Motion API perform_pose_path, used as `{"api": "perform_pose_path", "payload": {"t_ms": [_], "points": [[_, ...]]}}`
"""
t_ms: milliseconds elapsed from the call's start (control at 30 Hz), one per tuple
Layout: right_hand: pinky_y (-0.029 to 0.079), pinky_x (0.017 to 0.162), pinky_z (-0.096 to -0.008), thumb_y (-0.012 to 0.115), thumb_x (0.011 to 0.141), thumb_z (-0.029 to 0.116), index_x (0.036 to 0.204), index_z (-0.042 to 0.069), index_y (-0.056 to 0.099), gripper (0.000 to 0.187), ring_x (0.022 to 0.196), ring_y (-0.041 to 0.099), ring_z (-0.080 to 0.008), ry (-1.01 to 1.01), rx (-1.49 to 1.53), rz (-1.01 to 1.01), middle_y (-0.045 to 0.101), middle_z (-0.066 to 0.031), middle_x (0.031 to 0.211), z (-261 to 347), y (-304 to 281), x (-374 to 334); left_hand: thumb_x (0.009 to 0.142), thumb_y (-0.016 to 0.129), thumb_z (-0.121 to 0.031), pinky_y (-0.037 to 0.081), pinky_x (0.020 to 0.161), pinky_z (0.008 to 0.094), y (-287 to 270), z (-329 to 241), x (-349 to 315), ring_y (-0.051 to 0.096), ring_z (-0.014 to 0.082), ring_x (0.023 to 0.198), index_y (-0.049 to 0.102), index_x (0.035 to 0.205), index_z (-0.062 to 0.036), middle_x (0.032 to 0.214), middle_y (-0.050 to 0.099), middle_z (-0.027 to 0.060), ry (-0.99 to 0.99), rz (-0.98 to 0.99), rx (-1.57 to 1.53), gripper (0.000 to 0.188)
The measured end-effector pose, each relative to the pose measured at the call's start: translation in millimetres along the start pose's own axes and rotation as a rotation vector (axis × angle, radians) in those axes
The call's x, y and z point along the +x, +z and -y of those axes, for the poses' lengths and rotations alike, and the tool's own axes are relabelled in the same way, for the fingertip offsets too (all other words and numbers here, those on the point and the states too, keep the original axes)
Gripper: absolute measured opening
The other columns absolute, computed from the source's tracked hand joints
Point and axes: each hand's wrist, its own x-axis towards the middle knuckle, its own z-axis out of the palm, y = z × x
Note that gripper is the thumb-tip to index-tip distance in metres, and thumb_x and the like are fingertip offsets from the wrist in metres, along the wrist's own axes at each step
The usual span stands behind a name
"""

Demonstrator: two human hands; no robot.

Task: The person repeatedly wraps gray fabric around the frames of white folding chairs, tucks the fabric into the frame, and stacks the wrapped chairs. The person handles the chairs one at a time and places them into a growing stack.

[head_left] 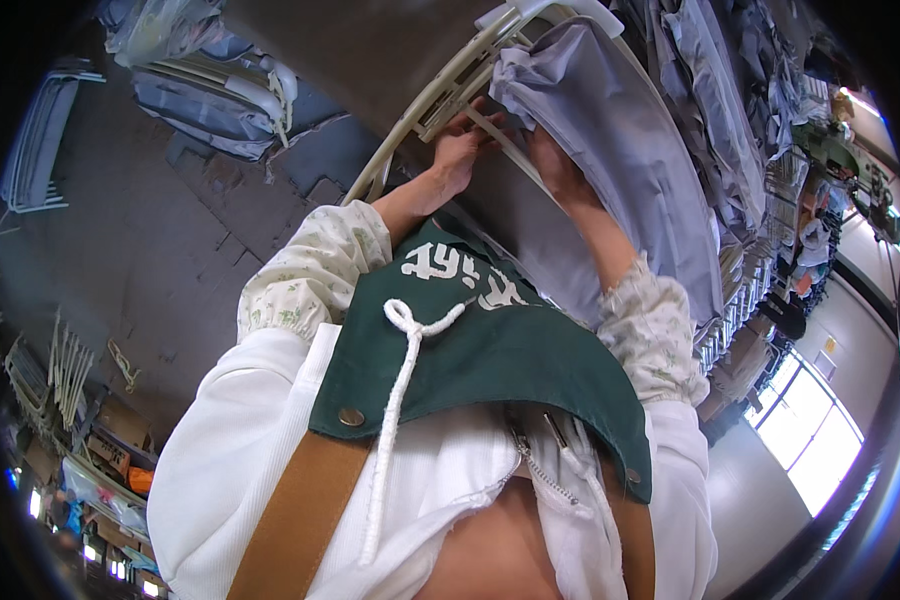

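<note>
Nearest the camera: dark green cloth apron top (470, 360) with brown straps, worn over a white zipped jacket (240, 430).
Frame and cover: cream curved tubular frame (458, 66) reaching away ahead of the person, its right part draped with smooth grey fabric (620, 110); thin straight cream bar (500, 138) slants between the two hands.
Left hand: at the bar's upper end (458, 150), fingers partly curled; one cannot tell whether they grasp it.
Right hand: against the fabric's left edge (558, 175), fingertips in shadow by the cloth; whether they pinch it cannot be told.
Handling: the fabric bunches near the frame's top, so smoothing the folds before pulling would probably keep tension even; steadying the bar with one hand while the other works the cloth seems wise, with fingers clear of the slotted rail.
Around: stacked grey-covered cream frames (215, 95) on the brown floor (190, 210) at upper left; loose grey cloth pieces (715, 100) to the right.
</note>
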Motion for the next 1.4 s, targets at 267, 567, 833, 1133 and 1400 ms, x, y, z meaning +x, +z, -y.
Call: {"api": "perform_pose_path", "payload": {"t_ms": [267,567,833,1133,1400], "points": [[0.049,0.067,-0.0415,0.071,0.086,0.022,0.096,0.003,0.066,0.022,0.072,0.064,-0.0318,0.299,0.076,-0.017,0.066,-0.0149,0.080,23.4,-11.6,9.5,0.089,0.059,0.007,0.052,0.083,0.0356,-11.6,-3.6,11.6,0.062,0.0264,0.107,0.026,0.152,-0.0277,0.133,0.053,0.0071,-0.262,0.405,-0.263,0.079],[0.044,0.062,-0.0289,0.073,0.086,0.025,0.087,0.002,0.063,0.025,0.068,0.056,-0.0122,0.828,0.828,0.973,0.061,-0.0044,0.075,0.2,-73.5,54.7,0.089,0.058,0.007,0.053,0.092,0.0415,-19.2,-10.8,23.3,0.064,0.0293,0.105,0.029,0.150,-0.0256,0.123,0.056,0.0032,-0.126,0.600,-0.190,0.075],[0.040,0.056,-0.0236,0.067,0.092,0.024,0.089,0.003,0.062,0.022,0.064,0.050,-0.0066,0.536,0.602,0.413,0.059,-0.0008,0.072,-5.6,-40.2,21.3,0.085,0.063,0.002,0.054,0.087,0.0337,-2.7,11.4,2.5,0.064,0.0197,0.099,0.056,0.125,-0.0056,0.111,0.063,0.0091,0.069,-0.052,-0.014,0.041],[0.050,0.081,-0.0320,0.064,0.087,0.012,0.113,0.002,0.063,0.028,0.088,0.065,-0.0219,0.303,0.487,0.463,0.068,-0.0129,0.100,2.8,-46.1,9.3,0.087,0.063,-0.003,0.047,0.079,0.0256,11.4,-7.5,-27.6,0.060,0.0131,0.091,0.062,0.111,0.0001,0.104,0.065,0.0070,0.021,-0.042,0.252,0.025],[0.048,0.093,-0.0353,0.072,0.082,0.016,0.124,0.001,0.054,0.048,0.107,0.061,-0.0256,0.353,0.535,0.564,0.062,-0.0164,0.117,2.4,-44.0,-11.9,0.090,0.065,-0.009,0.048,0.083,0.0278,-6.6,-20.8,-27.6,0.061,0.0144,0.100,0.063,0.113,0.0001,0.107,0.066,0.0061,0.155,0.194,0.597,0.025]]}}
